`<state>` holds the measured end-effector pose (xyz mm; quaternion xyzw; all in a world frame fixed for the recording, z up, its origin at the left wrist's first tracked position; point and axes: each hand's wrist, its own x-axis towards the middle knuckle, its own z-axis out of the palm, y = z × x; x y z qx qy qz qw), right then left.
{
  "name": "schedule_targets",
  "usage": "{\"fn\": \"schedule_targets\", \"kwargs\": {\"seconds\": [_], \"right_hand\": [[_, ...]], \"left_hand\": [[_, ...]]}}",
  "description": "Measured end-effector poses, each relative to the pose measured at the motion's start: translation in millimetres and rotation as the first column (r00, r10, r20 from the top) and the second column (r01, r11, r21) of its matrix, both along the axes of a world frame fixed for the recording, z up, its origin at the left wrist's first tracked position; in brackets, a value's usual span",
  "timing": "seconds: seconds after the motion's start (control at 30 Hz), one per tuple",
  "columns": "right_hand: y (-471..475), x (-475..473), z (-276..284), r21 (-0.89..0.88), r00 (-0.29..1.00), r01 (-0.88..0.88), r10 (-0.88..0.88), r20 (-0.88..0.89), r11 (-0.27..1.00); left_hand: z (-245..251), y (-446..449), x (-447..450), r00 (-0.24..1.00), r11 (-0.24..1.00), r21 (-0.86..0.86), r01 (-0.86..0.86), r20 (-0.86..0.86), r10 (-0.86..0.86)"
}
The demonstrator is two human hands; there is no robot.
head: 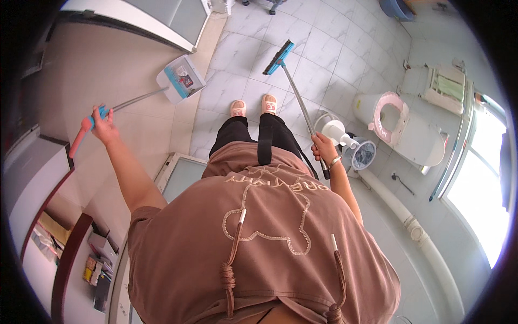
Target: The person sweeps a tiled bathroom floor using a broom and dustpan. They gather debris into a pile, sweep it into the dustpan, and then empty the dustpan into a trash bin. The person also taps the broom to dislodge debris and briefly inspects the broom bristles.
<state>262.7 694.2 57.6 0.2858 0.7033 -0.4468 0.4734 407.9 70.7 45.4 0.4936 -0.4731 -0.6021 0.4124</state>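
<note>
On the left, my left hand [105, 124] grips the blue and coral handle of a long-handled dustpan, a few fingers spread. Its pan [181, 79], white with a blue lip, hangs over the beige floor by the bathroom threshold; a dark printed item shows in or on it. My right hand [323, 149] is closed around the grey pole of a floor brush, with the black pole end sticking out below. The blue brush head [279, 58] with dark bristles is over the marbled tiles, beyond my slippers [269, 104]. Whether its bristles touch the floor I cannot tell.
Right of the brush pole stand a white plastic stool-like item [334, 130], a lined waste bin [363, 154] and a toilet with a pink seat cover [389, 117]. A white pipe [404, 218] runs along the right. A door [162, 20] is at upper left, a blue basin [396, 10] at upper right.
</note>
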Motion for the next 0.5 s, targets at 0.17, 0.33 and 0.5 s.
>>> {"fn": "schedule_targets", "kwargs": {"seconds": [0.17, 0.33, 0.5], "right_hand": [[3, 2, 16, -0.018, 0.997, 0.074, -0.074, -0.018, 0.997], [9, 6, 34, -0.027, 0.988, 0.154, -0.154, -0.017, 0.988], [32, 6, 51, -0.099, 0.962, 0.270, -0.271, 0.001, 0.958]], "left_hand": [[0, 4, -1, 0.990, 0.990, -0.017, -0.137, 0.007, 0.138], [6, 22, -16, 0.968, 0.970, -0.016, -0.244, 0.051, 0.244], [-11, 47, -14, 0.849, 0.875, -0.047, -0.482, 0.222, 0.480]]}}
